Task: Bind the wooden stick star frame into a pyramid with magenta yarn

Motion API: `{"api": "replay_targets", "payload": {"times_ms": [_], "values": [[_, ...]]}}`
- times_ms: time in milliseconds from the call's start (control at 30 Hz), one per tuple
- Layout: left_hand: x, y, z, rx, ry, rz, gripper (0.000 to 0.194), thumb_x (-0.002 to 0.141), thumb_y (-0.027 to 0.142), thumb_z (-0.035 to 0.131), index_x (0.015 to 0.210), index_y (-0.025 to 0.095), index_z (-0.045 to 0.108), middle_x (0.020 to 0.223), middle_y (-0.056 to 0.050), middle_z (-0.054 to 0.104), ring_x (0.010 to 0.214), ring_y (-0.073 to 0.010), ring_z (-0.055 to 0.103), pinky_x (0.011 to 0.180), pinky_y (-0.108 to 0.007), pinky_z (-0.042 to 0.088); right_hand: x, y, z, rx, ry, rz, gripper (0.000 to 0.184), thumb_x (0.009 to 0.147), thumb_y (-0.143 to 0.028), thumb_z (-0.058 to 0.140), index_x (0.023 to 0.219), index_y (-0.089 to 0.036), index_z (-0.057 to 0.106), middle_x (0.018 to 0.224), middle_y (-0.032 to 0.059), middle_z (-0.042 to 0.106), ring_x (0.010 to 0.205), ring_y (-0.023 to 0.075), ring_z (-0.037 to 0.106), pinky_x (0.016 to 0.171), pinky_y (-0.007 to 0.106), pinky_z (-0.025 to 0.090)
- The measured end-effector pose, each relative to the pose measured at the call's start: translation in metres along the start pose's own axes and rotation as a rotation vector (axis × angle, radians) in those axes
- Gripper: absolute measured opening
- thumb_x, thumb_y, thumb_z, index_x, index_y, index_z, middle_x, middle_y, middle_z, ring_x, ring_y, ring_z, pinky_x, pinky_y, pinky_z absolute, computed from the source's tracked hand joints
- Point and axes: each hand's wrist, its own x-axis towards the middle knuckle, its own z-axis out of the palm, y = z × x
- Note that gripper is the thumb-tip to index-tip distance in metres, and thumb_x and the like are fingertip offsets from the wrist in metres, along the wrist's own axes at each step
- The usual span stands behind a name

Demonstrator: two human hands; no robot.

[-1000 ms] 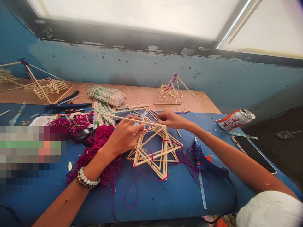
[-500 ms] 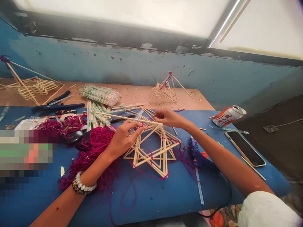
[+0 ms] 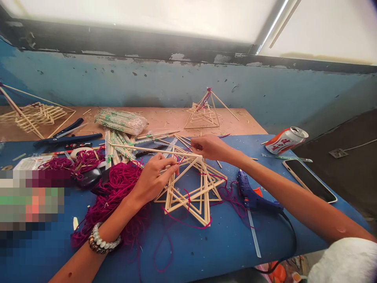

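Observation:
A star-shaped frame of thin wooden sticks (image 3: 188,201), tied in places with magenta yarn, lies tilted on the blue table in front of me. My left hand (image 3: 159,173) is closed at its upper left corner, thumb and fingers pinched on the sticks, with a strand of yarn by the fingertips. My right hand (image 3: 210,147) is closed in a pinch behind the frame's upper corner, on what looks like the same thin strand. One long stick (image 3: 141,148) reaches left from that corner. A big tangle of magenta yarn (image 3: 125,184) lies beside my left wrist.
A blue glue gun (image 3: 246,190), a phone (image 3: 309,179) and a drink can (image 3: 285,140) are on the right. Bagged sticks (image 3: 121,121), pliers-like cutters (image 3: 67,138) and a finished-looking stick pyramid (image 3: 203,114) stand toward the wall. Another stick structure (image 3: 35,116) is far left.
The view has shifted slightly. Both hands stay at the frame's upper part; the left fingers have drawn closer together, and the right hand has turned a little at the corner.

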Motion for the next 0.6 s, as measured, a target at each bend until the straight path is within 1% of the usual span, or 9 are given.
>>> {"api": "replay_targets", "payload": {"times_ms": [133,300,367,433,467,533,600], "values": [[0.001,-0.002,0.0,0.029,-0.002,0.038,0.031,0.098,0.034,0.052,0.076,0.022,0.07,0.074,0.0,0.056,0.08,-0.0184,0.05,0.077,-0.032,0.039,0.0,-0.002,-0.001,0.005,-0.007,0.018,0.007,0.081,-0.018,0.055,0.074,-0.017,0.057,0.063,-0.0002,0.056,0.056,0.0099,0.038,0.058,0.025,0.02],[0.001,-0.003,0.001,0.075,0.006,0.074,0.027,0.097,0.031,0.054,0.08,0.023,0.073,0.073,0.0,0.057,0.079,-0.0185,0.051,0.074,-0.032,0.04,0.0,-0.006,-0.001,-0.001,-0.019,0.059,0.008,0.08,-0.018,0.056,0.072,-0.017,0.055,0.061,-0.0007,0.054,0.056,0.0098,0.037,0.059,0.026,0.019],[0.0,-0.001,0.001,0.081,0.011,0.071,0.026,0.096,0.03,0.055,0.079,0.022,0.073,0.073,0.0,0.058,0.079,-0.0184,0.052,0.074,-0.032,0.04,-0.001,-0.008,-0.002,0.0,-0.004,0.074,0.008,0.079,-0.017,0.056,0.071,-0.017,0.055,0.061,-0.0011,0.053,0.056,0.0094,0.036,0.059,0.026,0.019],[0.0,0.001,0.0,0.054,0.025,0.058,0.026,0.095,0.031,0.056,0.077,0.022,0.073,0.074,0.0,0.062,0.08,-0.018,0.054,0.075,-0.031,0.041,-0.001,-0.01,-0.003,0.028,0.045,0.084,0.009,0.08,-0.016,0.055,0.07,-0.017,0.055,0.061,-0.0016,0.052,0.057,0.0088,0.036,0.059,0.026,0.02],[0.001,0.002,0.0,0.026,0.041,0.046,0.026,0.095,0.032,0.057,0.077,0.022,0.074,0.077,0.0,0.065,0.081,-0.0178,0.055,0.076,-0.031,0.042,-0.001,-0.011,-0.004,0.069,0.075,0.084,0.01,0.08,-0.016,0.055,0.07,-0.017,0.054,0.061,-0.0019,0.051,0.057,0.0085,0.037,0.059,0.026,0.021],[0.005,0.004,0.0,-0.03,0.084,-0.006,0.027,0.094,0.036,0.06,0.077,0.022,0.075,0.082,-0.001,0.072,0.082,-0.0174,0.059,0.075,-0.029,0.043,0.001,-0.012,-0.008,0.222,0.107,0.074,0.012,0.084,-0.02,0.055,0.073,-0.016,0.056,0.062,-0.0025,0.05,0.058,0.008,0.038,0.058,0.025,0.025],[0.013,0.004,0.001,-0.059,0.12,-0.086,0.029,0.093,0.04,0.06,0.078,0.021,0.077,0.081,-0.001,0.075,0.075,-0.0167,0.062,0.068,-0.028,0.043,0.005,-0.011,-0.012,0.413,0.083,0.045,0.015,0.088,-0.026,0.055,0.078,-0.016,0.058,0.064,-0.0025,0.051,0.058,0.0078,0.039,0.058,0.024,0.029]]}}
